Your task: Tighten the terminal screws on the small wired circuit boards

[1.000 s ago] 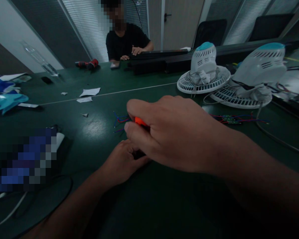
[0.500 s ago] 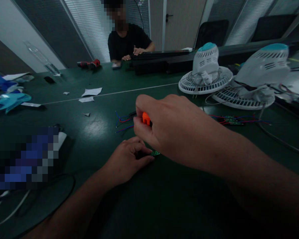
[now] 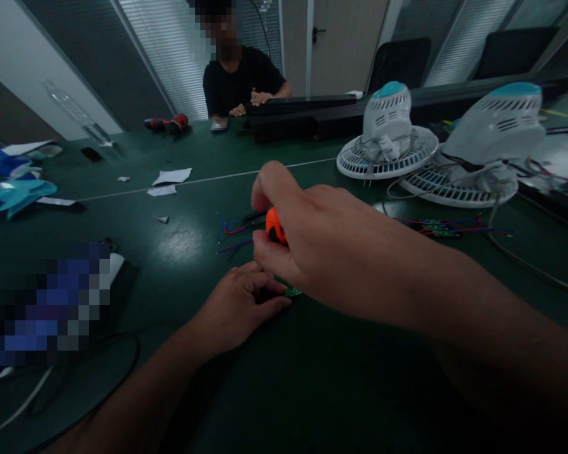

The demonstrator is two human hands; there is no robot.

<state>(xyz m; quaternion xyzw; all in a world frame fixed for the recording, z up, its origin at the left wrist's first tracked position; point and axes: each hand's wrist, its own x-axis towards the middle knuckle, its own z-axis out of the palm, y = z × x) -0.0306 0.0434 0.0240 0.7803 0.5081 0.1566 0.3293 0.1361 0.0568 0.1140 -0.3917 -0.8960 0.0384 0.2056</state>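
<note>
My left hand (image 3: 246, 299) rests on the green table, with thumb and fingertips pinching the edge of a small green circuit board (image 3: 292, 292). Just above and to the right, my right hand (image 3: 307, 236) curls around an orange-and-black handle (image 3: 273, 221), which looks like a screwdriver's. Its thumb and forefinger are spread slightly around the handle's top. The lower end of that tool is hidden behind the hand, as is part of the board. Red and blue wires (image 3: 234, 227) stick out on the table beyond my right hand's fingers.
More wired circuit boards (image 3: 438, 227) lie to the right, near two white fan heads (image 3: 388, 148). A red-and-black power drill (image 3: 168, 123), paper scraps (image 3: 173, 176) and a plastic bottle (image 3: 78, 113) are farther back. Across the table sits a person in black (image 3: 246, 79). Cables (image 3: 135, 353) loop at left.
My right thumb and forefinger have spread farther apart around the orange handle, which shows more rounded and turned. My left hand stays on the circuit board. The view has shifted slightly.
</note>
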